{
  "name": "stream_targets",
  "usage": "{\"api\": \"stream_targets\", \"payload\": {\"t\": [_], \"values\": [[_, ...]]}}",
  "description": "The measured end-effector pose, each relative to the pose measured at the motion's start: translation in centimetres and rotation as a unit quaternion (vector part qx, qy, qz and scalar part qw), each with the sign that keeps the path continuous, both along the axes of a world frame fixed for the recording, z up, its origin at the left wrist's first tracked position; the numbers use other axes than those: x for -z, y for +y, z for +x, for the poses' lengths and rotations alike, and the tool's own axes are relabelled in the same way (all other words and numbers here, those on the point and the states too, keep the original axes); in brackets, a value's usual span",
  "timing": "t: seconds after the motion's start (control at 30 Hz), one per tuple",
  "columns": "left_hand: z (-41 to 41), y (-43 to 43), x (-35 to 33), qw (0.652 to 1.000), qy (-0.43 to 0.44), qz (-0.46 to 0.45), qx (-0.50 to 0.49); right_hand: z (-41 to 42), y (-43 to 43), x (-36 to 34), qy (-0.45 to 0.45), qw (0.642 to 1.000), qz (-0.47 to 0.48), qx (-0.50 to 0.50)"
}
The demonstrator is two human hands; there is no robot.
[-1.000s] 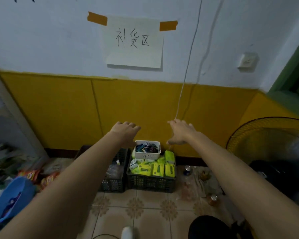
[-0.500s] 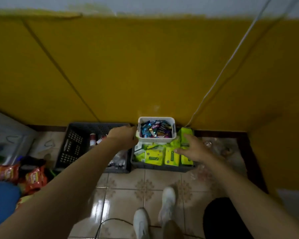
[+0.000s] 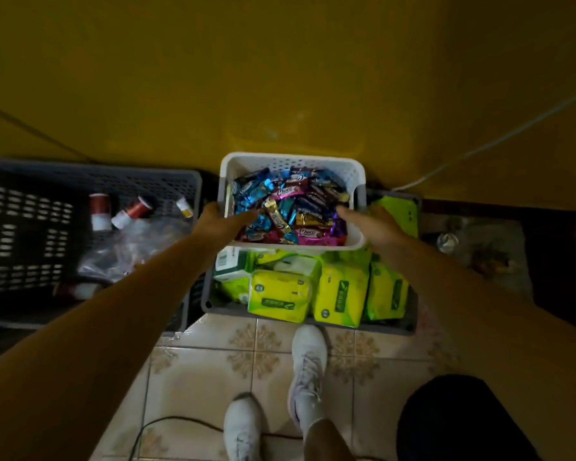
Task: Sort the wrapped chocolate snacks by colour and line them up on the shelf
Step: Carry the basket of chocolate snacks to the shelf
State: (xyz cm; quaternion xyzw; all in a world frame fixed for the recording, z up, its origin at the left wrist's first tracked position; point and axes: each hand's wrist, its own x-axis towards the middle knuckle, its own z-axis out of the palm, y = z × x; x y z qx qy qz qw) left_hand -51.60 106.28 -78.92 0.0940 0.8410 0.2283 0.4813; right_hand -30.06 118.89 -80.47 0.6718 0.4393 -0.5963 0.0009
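Both grips have closed in since half a second back. The left grip (image 3: 218,219) was already at the white basket (image 3: 293,158), and the right grip (image 3: 374,226), which was down on the green packs (image 3: 280,294), is now up on the basket's right side. Each one is clamped over a side rim, with the thumb lying inside over the wrappers and the other fingers down the outside wall, where I can't really see them. So they're holding the basket, one per side, not the snacks themselves.

The chocolate snacks (image 3: 290,207) are heaped loose in that basket, blue, pink, gold and purple all mixed up. It sits on top of the green packs in a grey crate (image 3: 226,307) on the floor, close to the yellow wall, with a dark crate (image 3: 90,169) just beside it on the left.

Handling-wise, my guess is that the thin perforated plastic will flex a bit if squeezed. The load looks light but loose. Foil wrappers are slippery and will slide if it tips. The side rims seem the right place to hold, and it should be lifted level. The packs underneath look squishy, so it may not be sitting flat.
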Motion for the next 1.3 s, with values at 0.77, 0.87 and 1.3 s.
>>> {"api": "stream_targets", "payload": {"t": [0.77, 0.87, 1.3], "values": [[5.5, -17.4, -20.4, 0.966, -0.249, 0.065, 0.014, 7.9, -27.3, -19.5, 0.075, 0.953, -0.036, 0.290], [6.4, -20.7, -24.9, 0.971, -0.214, 0.060, 0.090, 8.5, -33.4, -24.8, 0.060, 0.936, -0.012, 0.346], [19.8, -34.0, -34.1, 0.880, -0.242, 0.004, 0.409, 14.9, -62.8, -34.8, -0.028, 0.748, 0.055, 0.661]]}}
